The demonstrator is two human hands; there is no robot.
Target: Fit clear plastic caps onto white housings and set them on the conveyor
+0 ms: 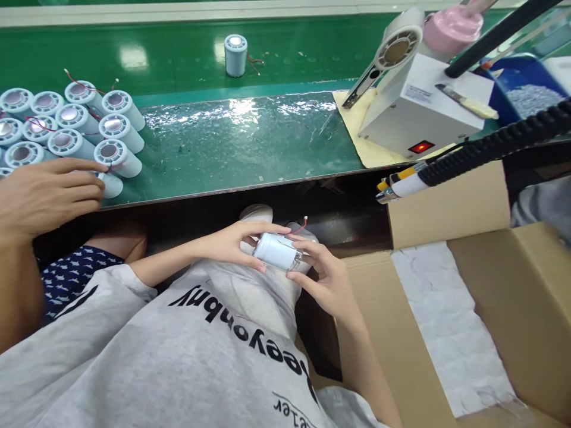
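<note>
Together, both hands [277, 252], one pale-blue cylinder [275, 251]

Two hands [285, 261] holding pale-blue cylinder [275, 252], clustered cylinders [49, 128] left, open cardboard box [379, 333] right

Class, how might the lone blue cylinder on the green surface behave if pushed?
Standing upright, the lone blue cylinder should slide if pushed low, perhaps tip if pushed high. Its rounded side suggests rolling once down; its thin wires look floppy.

Held cylinder [276, 251] partly hidden, label [418, 93] unreadable
</note>
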